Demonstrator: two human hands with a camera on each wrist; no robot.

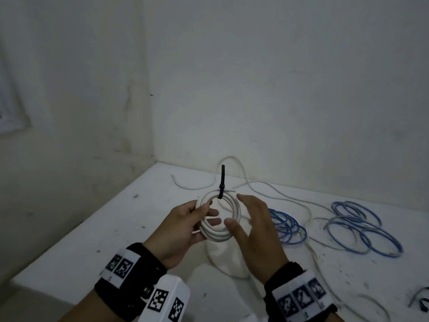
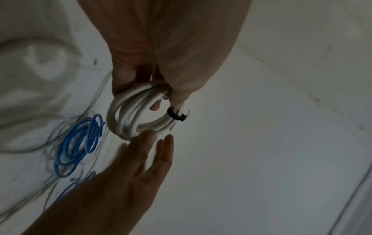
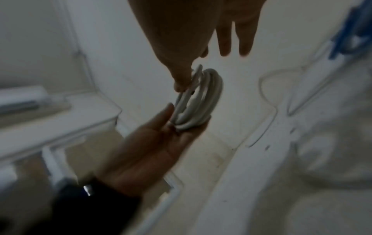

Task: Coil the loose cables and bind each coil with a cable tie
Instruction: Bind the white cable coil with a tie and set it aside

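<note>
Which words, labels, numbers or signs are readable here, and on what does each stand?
No word or number can be read. The left wrist band and right wrist band bear only black-and-white code squares; small marks beside them are too blurred. The white cable coil shows no print.

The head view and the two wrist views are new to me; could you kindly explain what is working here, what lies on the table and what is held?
There is no machine here: a person works with two bare hands, wearing wrist bands with printed markers. The head view comes from a camera worn on the head, looking down. The other two come from a camera on each wrist, looking along the fingers. The left hand grips a white coil of cable, bound by a black tie whose tail sticks up. The right hand is open beside the coil, thumb at its rim. On the white table lie blue coils and loose white cable.
</note>
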